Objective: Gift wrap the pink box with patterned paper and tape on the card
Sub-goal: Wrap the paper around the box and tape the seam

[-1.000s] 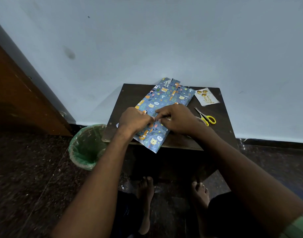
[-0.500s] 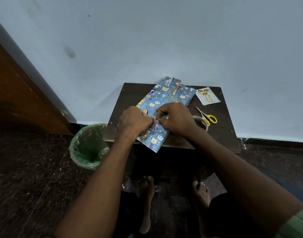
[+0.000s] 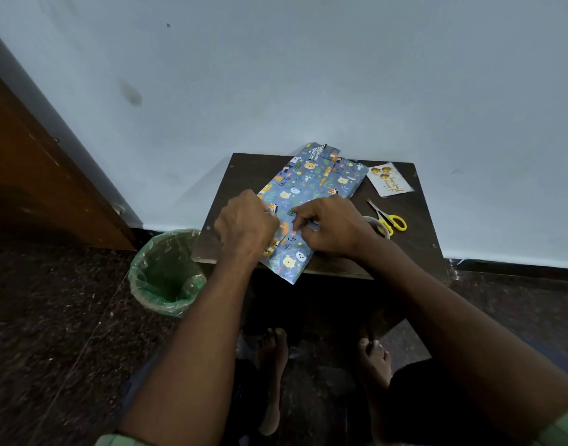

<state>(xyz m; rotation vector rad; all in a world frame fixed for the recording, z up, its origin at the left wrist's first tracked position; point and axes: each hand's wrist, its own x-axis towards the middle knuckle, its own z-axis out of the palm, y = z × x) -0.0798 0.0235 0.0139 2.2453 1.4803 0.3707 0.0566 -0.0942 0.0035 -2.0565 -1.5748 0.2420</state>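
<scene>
Left hand: the left hand lies knuckles-up on the near left part of the parcel, fingers curled down onto the paper; whether they pinch a fold or only press it is hard to tell from above.
Right hand: the right hand has its fingers bent, the tips pinching at the paper seam just right of the left hand's knuckles.
Box: the box itself is hidden; the long flat parcel under both hands is fully covered in matte blue-grey paper printed with small cartoon animals and leaves, its near corner past the table edge, below the wrists.
Card: the card, a pale glossy rectangle with gold dots and script, lies flat beyond the right hand, apart from the parcel.
Scissors: yellow-handled scissors just right of the right hand.
Tape roll: a clear tape roll, partly behind the right wrist.
Table: dark wood-grain top, rectangular.
Bin: a round green bin with a crinkled clear liner, on the floor left of the left forearm.
</scene>
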